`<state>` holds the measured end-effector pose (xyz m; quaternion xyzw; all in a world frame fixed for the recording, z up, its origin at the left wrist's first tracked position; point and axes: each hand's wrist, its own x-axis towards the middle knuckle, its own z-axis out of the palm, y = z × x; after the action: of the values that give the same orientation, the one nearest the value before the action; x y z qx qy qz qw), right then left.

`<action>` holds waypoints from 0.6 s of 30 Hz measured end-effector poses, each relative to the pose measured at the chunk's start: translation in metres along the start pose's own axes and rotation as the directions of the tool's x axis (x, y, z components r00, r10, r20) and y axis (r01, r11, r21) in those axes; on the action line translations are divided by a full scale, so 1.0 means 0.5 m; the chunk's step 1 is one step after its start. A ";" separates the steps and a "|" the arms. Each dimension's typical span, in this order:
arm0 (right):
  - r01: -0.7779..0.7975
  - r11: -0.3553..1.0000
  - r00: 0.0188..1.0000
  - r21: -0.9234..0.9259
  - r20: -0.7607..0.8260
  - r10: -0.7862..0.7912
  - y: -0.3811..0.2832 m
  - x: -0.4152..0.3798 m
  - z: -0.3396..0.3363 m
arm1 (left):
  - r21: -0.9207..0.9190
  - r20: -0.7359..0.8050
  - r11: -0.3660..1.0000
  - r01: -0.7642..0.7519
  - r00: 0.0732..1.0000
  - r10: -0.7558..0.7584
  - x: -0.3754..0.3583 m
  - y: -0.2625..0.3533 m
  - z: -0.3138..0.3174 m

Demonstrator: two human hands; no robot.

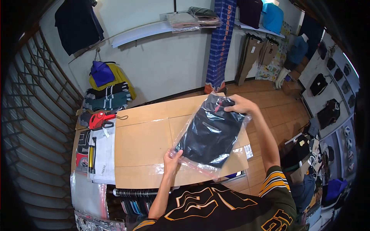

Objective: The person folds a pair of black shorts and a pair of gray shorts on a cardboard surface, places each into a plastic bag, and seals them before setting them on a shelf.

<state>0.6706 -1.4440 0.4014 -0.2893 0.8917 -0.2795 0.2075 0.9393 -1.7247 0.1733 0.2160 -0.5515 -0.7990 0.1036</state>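
A clear plastic bag with a folded black garment (pixel 210 131) inside is held at a tilt over the right part of the cardboard-covered table (pixel 142 142). My left hand (pixel 173 158) pinches the bag's lower left corner, near its clear edge with a reddish strip. At the upper right, my right hand (pixel 239 104) grips the bag's edge, with fingers closed over the plastic. A small pink-red mark shows through the plastic near the top of the garment.
On the table's left lie a red tape dispenser (pixel 101 120), a black and yellow pump (pixel 92 154) and clear plastic bags (pixel 88 194). Folded clothes (pixel 106 98) are stacked behind. A patterned pillar (pixel 220 50) rises beyond the table; clothes hang at the right.
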 end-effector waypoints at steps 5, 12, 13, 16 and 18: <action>-0.054 0.974 0.885 -0.219 -0.462 -0.055 0.004 0.050 0.162 | -0.009 -0.052 1.000 0.018 0.998 -0.018 -0.034 -0.006 -0.013; 0.052 0.992 0.702 0.114 -0.711 0.046 0.017 -0.100 0.382 | 0.209 -0.090 0.971 -0.113 0.987 0.134 -0.042 0.010 0.004; 0.007 0.993 0.692 0.118 -0.718 0.080 0.015 -0.140 0.408 | 0.162 -0.116 0.976 -0.146 0.979 0.165 -0.057 0.041 0.029; -0.131 0.975 0.628 0.180 -0.746 0.222 0.006 -0.248 0.488 | 0.375 -0.009 0.918 -0.130 0.990 0.144 -0.037 0.024 0.016; -0.290 0.944 0.550 0.159 -0.780 0.300 0.004 -0.302 0.533 | 0.443 0.023 0.880 -0.174 0.983 0.183 -0.029 0.039 0.035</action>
<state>0.9243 -1.4482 0.2300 0.0199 0.9238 -0.3449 -0.1648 0.9425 -1.7116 0.1998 0.1901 -0.7352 -0.6375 0.1300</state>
